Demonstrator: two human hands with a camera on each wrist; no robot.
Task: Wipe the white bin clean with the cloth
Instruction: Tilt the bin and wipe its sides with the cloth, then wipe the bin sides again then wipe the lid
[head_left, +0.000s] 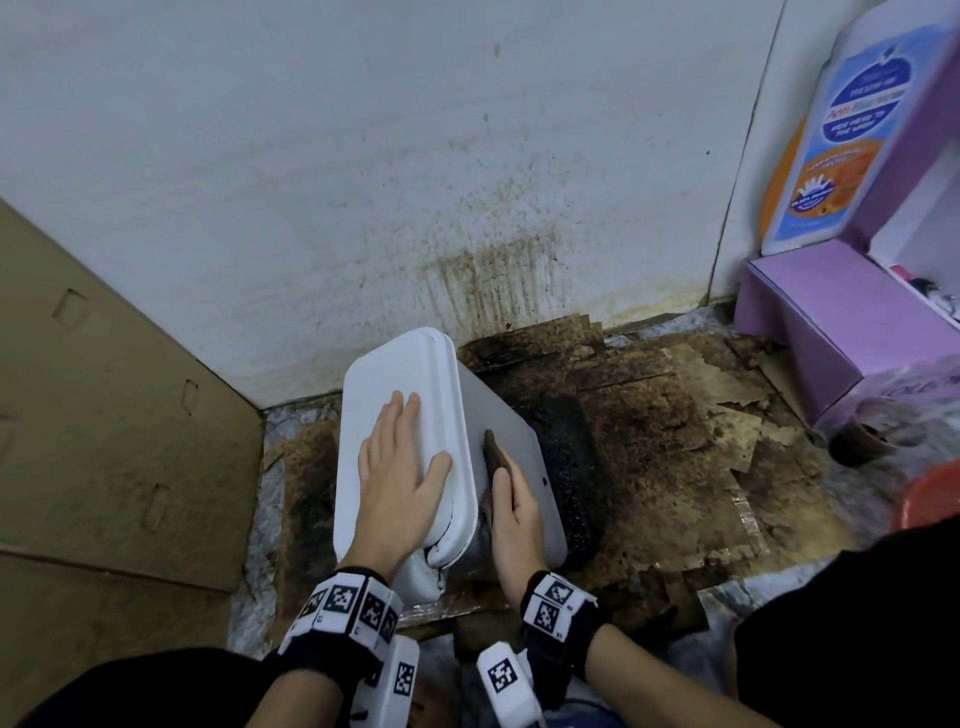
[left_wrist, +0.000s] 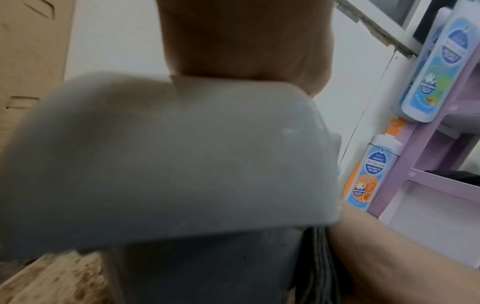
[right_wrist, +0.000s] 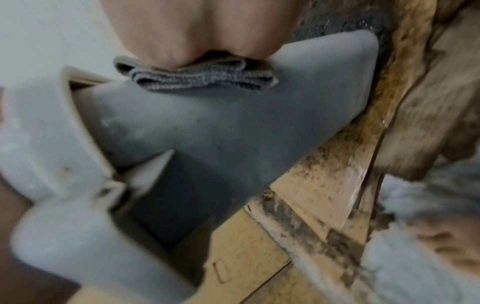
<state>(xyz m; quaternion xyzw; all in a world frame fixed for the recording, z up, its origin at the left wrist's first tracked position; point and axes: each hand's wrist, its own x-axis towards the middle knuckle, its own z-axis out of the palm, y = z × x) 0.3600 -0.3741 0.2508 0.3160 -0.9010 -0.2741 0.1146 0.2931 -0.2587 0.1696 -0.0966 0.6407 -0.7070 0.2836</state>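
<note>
The white bin (head_left: 389, 374) leans tilted on the dirty floor near the wall, lid closed. My left hand (head_left: 400, 467) lies flat on the lid with fingers straight, holding it steady; in the left wrist view the palm (left_wrist: 239, 41) rests on the lid's near edge (left_wrist: 155, 164). My right hand (head_left: 511, 514) presses a folded dark grey cloth (head_left: 496, 452) flat against the bin's right side wall (head_left: 524, 447). The right wrist view shows the cloth (right_wrist: 197, 78) squeezed between that palm (right_wrist: 202, 30) and the grey-looking wall (right_wrist: 221, 133). The right fingers are hidden there.
Stained, torn cardboard (head_left: 675, 415) covers the floor, with a black patch (head_left: 566, 457) beside the bin. A stained white wall (head_left: 363, 182) is behind, brown cardboard (head_left: 104, 415) on the left. A purple shelf (head_left: 831, 322) with wash bottles (head_left: 841, 145) stands right, and a red basin (head_left: 935, 499).
</note>
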